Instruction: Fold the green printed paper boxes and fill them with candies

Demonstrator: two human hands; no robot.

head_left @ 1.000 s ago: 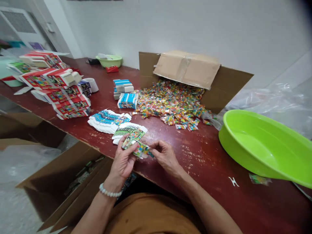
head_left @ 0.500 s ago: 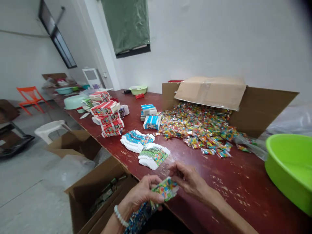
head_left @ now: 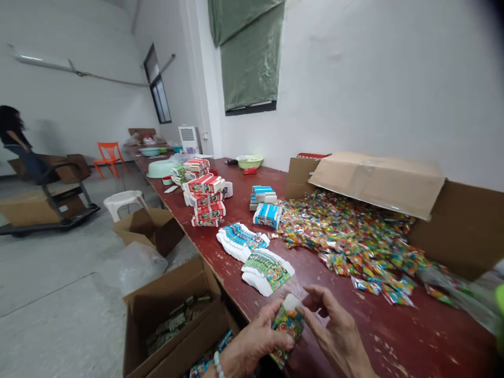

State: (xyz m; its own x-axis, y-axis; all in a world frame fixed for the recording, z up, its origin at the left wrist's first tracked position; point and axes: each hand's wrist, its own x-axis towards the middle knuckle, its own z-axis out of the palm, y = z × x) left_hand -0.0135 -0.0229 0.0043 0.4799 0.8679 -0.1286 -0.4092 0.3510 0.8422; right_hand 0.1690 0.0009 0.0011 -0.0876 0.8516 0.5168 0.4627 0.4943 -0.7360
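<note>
The left hand (head_left: 255,341) pinches a small green box (head_left: 289,326) over the near edge of the desk (head_left: 425,341), long side pointing far. The right hand (head_left: 336,331), nearer its far white flap (head_left: 291,302), bends its fingers there, maybe pinching; it's hard to tell.

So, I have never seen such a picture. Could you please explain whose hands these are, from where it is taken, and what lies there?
No machine here: a person works bare-handed, seen from a camera worn on that person's own head. The left hand holds a small printed box, and the right hand is at its white flap. On the red table lie fanned green cartons, fanned blue cartons, stacked red boxes and many colourful packets by a cardboard box.
</note>
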